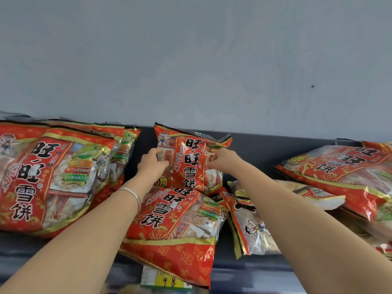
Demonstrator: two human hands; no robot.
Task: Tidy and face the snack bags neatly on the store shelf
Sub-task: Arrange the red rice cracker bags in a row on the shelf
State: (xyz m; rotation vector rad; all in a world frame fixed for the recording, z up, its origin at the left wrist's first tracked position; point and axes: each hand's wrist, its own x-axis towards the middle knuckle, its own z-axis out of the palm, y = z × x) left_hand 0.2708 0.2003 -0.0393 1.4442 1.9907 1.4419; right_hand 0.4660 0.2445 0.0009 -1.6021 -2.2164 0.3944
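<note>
Reaching up with both bare arms to a dark grey metal shelf (265, 149) set against a pale grey wall (191, 60). Left hand (151, 165) and right hand (221, 159) each closed in a pinching grip on the sides of an upright glossy red-and-gold plastic snack bag (189, 160), far and centre on the shelf, printed in bold black "旺旺雪饼" with a cartoon child at its top left corner. Thin silver bangle (132, 193) on the left wrist. Just nearer, overlapped by the held bag's bottom edge, a flat-lying red snack bag (176, 234) of the same print, its near edge hanging past the shelf lip over a yellow price tag (167, 282) reading "98". To the left, a large leaning red bag (48, 177) with the same characters and small green and orange labels too fine to read fully. To the right, a clear-and-red bag lying face down (252, 221) showing the cartoon child, and farther right a tilted red bag (343, 172). Bare dark shelf between the held bag and the left stack, and behind the right-hand bags.
</note>
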